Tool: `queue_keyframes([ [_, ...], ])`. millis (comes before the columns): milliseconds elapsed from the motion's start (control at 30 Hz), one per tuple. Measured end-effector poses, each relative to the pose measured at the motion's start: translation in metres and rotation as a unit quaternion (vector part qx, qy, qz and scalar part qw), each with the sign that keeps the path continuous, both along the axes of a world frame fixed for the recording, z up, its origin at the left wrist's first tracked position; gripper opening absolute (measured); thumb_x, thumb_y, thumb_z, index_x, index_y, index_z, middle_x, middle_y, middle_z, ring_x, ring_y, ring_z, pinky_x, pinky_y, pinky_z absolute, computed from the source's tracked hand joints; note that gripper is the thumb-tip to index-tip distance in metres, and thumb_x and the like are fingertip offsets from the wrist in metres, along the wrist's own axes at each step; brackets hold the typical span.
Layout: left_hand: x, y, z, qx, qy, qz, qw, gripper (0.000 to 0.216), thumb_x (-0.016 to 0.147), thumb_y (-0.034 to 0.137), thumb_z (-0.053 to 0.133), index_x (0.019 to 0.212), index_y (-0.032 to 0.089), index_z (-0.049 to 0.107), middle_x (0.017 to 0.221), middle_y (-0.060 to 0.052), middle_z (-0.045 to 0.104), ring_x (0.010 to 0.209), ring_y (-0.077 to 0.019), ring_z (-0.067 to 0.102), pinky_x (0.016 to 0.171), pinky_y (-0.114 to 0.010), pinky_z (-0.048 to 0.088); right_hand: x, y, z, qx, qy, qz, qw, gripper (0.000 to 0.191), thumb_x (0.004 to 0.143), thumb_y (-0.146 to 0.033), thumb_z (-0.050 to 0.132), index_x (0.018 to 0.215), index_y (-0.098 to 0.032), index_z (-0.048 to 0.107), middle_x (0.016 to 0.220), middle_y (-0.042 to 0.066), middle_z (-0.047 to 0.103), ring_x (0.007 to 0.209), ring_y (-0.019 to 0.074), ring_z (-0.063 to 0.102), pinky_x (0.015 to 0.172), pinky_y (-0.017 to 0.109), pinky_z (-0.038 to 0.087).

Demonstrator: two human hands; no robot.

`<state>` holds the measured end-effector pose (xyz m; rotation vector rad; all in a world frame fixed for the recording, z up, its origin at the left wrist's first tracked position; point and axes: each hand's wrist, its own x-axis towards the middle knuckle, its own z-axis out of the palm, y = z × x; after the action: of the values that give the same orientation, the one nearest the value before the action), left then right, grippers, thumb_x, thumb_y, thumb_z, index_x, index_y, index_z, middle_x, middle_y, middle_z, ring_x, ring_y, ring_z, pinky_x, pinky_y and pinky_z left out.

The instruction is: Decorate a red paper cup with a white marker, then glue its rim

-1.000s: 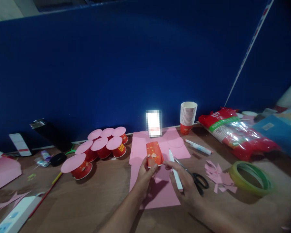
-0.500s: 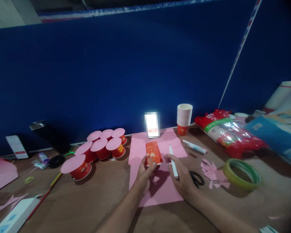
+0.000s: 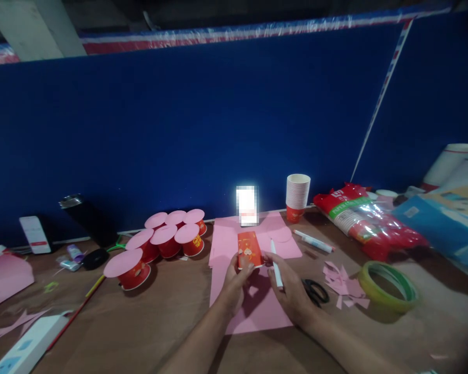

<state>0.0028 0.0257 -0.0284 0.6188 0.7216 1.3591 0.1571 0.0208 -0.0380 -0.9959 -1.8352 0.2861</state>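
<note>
My left hand (image 3: 236, 280) is closed around a red paper cup (image 3: 249, 246), held upside down with its printed side towards me. Between the fingers of my right hand (image 3: 290, 291) is a white marker pen (image 3: 276, 272), its tip pointing up and away. The right fingertips reach the cup's rim; whether they press on it I cannot tell. Under both hands lie pink paper sheets (image 3: 228, 314). Black-handled scissors (image 3: 316, 292) rest just right of my right hand, partly covered by it.
Upturned red cups topped with pink paper discs (image 3: 122, 263) stand left. A cup stack (image 3: 297, 195), markers (image 3: 315, 241), a red cup package (image 3: 370, 218), pink scraps (image 3: 343, 283) and a tape roll (image 3: 390, 285) lie right. A lit phone (image 3: 247, 205) leans against the blue partition (image 3: 179, 114).
My right fingers have come closer to the cup's rim, with the marker still in them. The left hand keeps its hold on the cup. The camera view has shifted slightly.
</note>
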Motion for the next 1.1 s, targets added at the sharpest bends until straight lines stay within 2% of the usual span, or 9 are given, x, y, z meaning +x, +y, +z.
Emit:
queue_keyframes([
  [267,0.001,0.004,-0.008,0.002,-0.002,0.025,1.000,0.059,0.059,0.031,0.087,0.110,0.021,0.060,0.105,-0.007,0.070,0.092,-0.0222,0.068,0.094,-0.040,0.047,-0.001,-0.001,0.002,-0.015,0.014,0.006,1.000,0.036,0.095,-0.018,0.044,0.130,-0.018,0.051,0.120,0.013,0.066,0.108,0.0235,0.066,0.091,0.041,0.057],
  [600,-0.001,-0.003,-0.001,0.010,0.011,0.006,1.000,0.053,0.067,0.027,0.083,0.112,0.021,0.056,0.105,-0.006,0.071,0.093,-0.0206,0.069,0.090,-0.036,0.050,-0.004,-0.001,-0.005,-0.023,-0.003,0.020,1.000,0.037,0.092,-0.019,0.047,0.130,-0.018,0.048,0.118,0.014,0.065,0.100,0.0232,0.068,0.087,0.041,0.058],
  [767,-0.002,-0.004,-0.001,0.015,0.028,-0.003,0.999,0.051,0.071,0.027,0.081,0.113,0.021,0.054,0.104,-0.007,0.071,0.092,-0.0220,0.070,0.086,-0.035,0.051,-0.004,-0.003,-0.008,-0.038,-0.026,0.028,0.999,0.046,0.090,-0.020,0.050,0.136,-0.017,0.042,0.125,0.017,0.061,0.113,0.0264,0.063,0.096,0.047,0.053],
  [1000,-0.001,-0.006,0.002,0.013,0.021,0.004,1.000,0.056,0.066,0.030,0.084,0.113,0.020,0.054,0.108,-0.010,0.071,0.101,-0.0254,0.068,0.093,-0.036,0.049,-0.001,-0.005,-0.004,-0.117,-0.056,0.042,0.991,0.063,0.087,-0.034,0.057,0.142,-0.013,0.035,0.139,0.020,0.052,0.127,0.0316,0.052,0.107,0.056,0.041],
  [1100,-0.001,-0.006,0.002,0.008,0.022,0.002,1.000,0.055,0.065,0.032,0.084,0.111,0.020,0.056,0.109,-0.010,0.070,0.104,-0.0252,0.067,0.093,-0.035,0.048,-0.001,-0.004,-0.005,-0.138,-0.063,0.041,0.988,0.062,0.088,-0.035,0.054,0.143,-0.013,0.034,0.142,0.019,0.050,0.130,0.0311,0.049,0.109,0.056,0.038],
])
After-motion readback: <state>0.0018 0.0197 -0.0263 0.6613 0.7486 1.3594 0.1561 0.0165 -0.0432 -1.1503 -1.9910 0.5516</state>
